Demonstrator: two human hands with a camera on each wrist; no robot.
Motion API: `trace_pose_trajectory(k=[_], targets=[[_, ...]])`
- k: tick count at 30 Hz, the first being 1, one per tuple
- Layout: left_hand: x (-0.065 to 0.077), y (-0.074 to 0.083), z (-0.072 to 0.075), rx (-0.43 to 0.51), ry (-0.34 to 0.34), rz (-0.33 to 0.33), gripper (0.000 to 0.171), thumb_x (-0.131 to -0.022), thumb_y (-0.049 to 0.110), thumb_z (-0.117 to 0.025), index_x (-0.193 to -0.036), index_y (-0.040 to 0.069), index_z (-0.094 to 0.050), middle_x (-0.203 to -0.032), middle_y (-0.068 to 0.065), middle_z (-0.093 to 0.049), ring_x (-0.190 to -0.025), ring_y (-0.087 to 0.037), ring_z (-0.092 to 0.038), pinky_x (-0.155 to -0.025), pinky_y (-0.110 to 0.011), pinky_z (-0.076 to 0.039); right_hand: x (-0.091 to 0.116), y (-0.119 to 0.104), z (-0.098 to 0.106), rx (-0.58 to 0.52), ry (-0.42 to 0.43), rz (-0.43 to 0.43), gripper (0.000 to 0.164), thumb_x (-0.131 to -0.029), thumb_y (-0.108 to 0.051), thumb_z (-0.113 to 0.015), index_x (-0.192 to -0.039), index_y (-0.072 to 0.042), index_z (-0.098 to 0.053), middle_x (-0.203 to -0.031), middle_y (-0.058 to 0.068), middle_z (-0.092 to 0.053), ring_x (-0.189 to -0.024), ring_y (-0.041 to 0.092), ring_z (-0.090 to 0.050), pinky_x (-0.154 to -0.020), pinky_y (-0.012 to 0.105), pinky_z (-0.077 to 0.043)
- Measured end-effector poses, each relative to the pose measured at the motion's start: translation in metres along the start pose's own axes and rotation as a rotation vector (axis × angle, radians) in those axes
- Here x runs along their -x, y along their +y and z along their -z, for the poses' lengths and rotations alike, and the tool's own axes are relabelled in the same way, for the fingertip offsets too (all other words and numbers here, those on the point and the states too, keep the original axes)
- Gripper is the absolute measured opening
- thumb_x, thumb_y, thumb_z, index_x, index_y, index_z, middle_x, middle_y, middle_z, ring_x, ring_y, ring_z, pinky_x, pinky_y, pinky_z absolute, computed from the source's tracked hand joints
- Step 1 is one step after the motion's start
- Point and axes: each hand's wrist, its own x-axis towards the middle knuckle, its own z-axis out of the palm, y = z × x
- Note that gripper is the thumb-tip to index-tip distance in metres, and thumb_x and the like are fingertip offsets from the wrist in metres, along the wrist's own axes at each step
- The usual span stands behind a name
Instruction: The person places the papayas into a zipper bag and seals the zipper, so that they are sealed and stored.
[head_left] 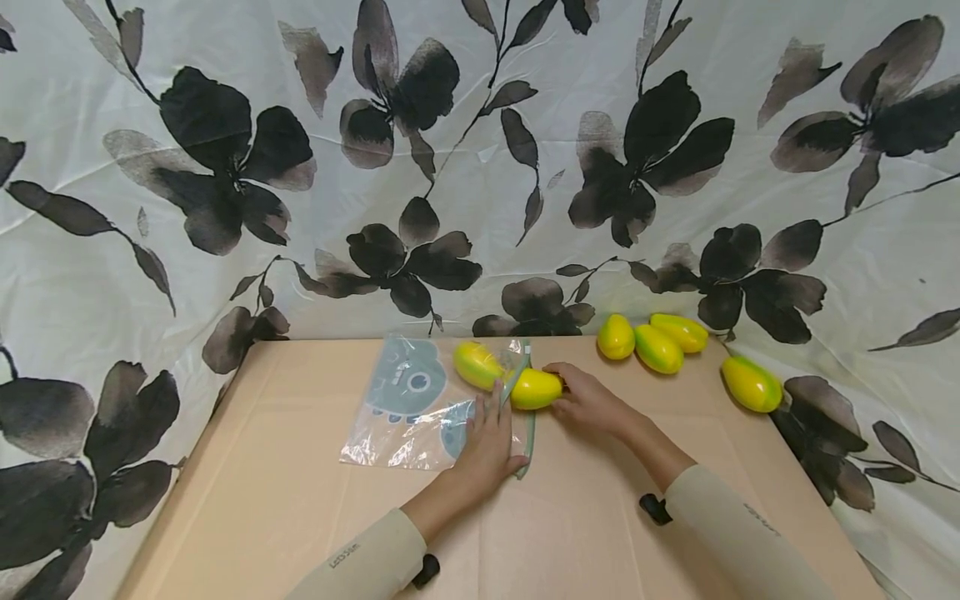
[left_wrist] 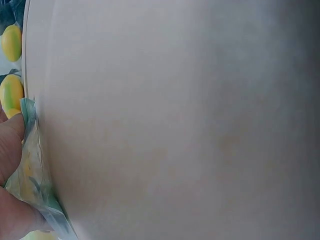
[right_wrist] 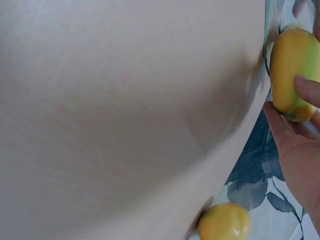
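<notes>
A clear zip bag (head_left: 408, 425) with a blue print lies flat on the cardboard, its green-edged mouth facing right. One yellow-green mango (head_left: 477, 364) is inside it, near the mouth. My left hand (head_left: 487, 442) holds the bag by its mouth; in the left wrist view, bag film (left_wrist: 35, 170) shows between the thumb and fingers. My right hand (head_left: 592, 404) grips a second mango (head_left: 536, 389) by its right end, the other end at the bag's mouth. In the right wrist view the thumb lies over this mango (right_wrist: 292, 70) and fingers sit beneath it.
Three mangoes (head_left: 658, 348) sit together at the back right of the cardboard (head_left: 300, 517). Another mango (head_left: 751, 384) rests at the right edge. A floral cloth (head_left: 525, 192) hangs behind and spreads around both sides.
</notes>
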Motion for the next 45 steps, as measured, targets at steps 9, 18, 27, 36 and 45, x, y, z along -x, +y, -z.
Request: trace_pose_trajectory(k=[9, 18, 27, 36, 45], targets=[[0.0, 0.001, -0.001, -0.069, 0.033, -0.013, 0.109, -0.083, 0.047, -0.084, -0.16, -0.004, -0.026, -0.174, -0.019, 0.006, -0.153, -0.056, -0.016, -0.109, -0.069, -0.041, -0.01, -0.001, -0.003, -0.022, 0.009, -0.019, 0.056, -0.094, -0.007, -0.074, -0.144, -0.003, -0.05, -0.143, 0.019, -0.058, -0.121, 0.034, -0.063, -0.104, 0.049, -0.054], [0.0, -0.001, -0.002, -0.117, 0.073, -0.025, 0.109, -0.082, 0.049, -0.085, -0.159, -0.004, -0.029, -0.173, -0.02, 0.003, -0.154, -0.054, -0.018, -0.107, -0.068, -0.044, -0.014, -0.002, -0.003, -0.04, 0.012, 0.007, 0.054, -0.093, -0.012, -0.076, -0.142, -0.003, -0.055, -0.138, 0.018, -0.06, -0.117, 0.033, -0.065, -0.102, 0.046, -0.055], [0.001, -0.001, 0.0, -0.146, 0.09, -0.037, 0.107, -0.081, 0.049, -0.085, -0.157, -0.005, -0.033, -0.173, -0.021, 0.002, -0.153, -0.056, -0.017, -0.106, -0.068, -0.045, -0.023, -0.007, -0.01, -0.097, 0.026, -0.019, 0.054, -0.092, -0.013, -0.078, -0.14, -0.003, -0.054, -0.134, 0.017, -0.062, -0.111, 0.029, -0.069, -0.096, 0.04, -0.058], [0.001, 0.002, 0.0, -0.2, 0.121, -0.041, 0.107, -0.079, 0.05, -0.086, -0.157, -0.002, -0.035, -0.173, -0.021, -0.002, -0.153, -0.058, -0.015, -0.104, -0.069, -0.046, -0.029, -0.013, -0.016, -0.115, 0.118, -0.032, 0.045, -0.088, -0.011, -0.082, -0.124, 0.0, -0.058, -0.116, 0.016, -0.067, -0.1, 0.027, -0.071, -0.089, 0.037, -0.061], [0.002, 0.003, -0.001, -0.219, 0.16, -0.067, 0.109, -0.076, 0.047, -0.089, -0.158, 0.001, -0.034, -0.174, -0.019, -0.005, -0.152, -0.059, -0.015, -0.104, -0.072, -0.044, -0.034, -0.013, -0.02, -0.114, 0.153, -0.07, 0.039, -0.089, -0.011, -0.08, -0.12, 0.0, -0.059, -0.113, 0.016, -0.067, -0.098, 0.028, -0.07, -0.088, 0.039, -0.06]])
